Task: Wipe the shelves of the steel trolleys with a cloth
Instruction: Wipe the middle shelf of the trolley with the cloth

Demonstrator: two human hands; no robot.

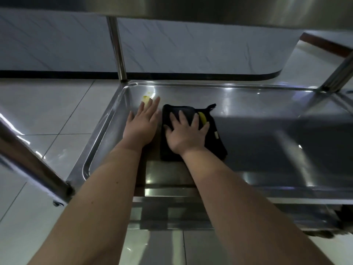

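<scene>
Both hands are lying open on the trolley's lower shelf (pixel 267 134). The left hand (pixel 142 124) is pressing flat on bare steel, holding nothing, its fingertips reaching a yellow smear (pixel 146 98) near the raised left rim (pixel 107 129). The right hand (pixel 186 133) is spreading its fingers over the folded black cloth (pixel 214 144) just beside it. Rightward, bare shelf is stretching wide beneath the upper shelf (pixel 210 8).

Black folded cloth (pixel 214 144) I am pressing is showing a yellow smudge (pixel 202 117), silver steel trolley shelf (pixel 267 131) is bearing a yellow stain (pixel 146 98), white floor tiles (pixel 47 111) are showing thin grey lines
</scene>
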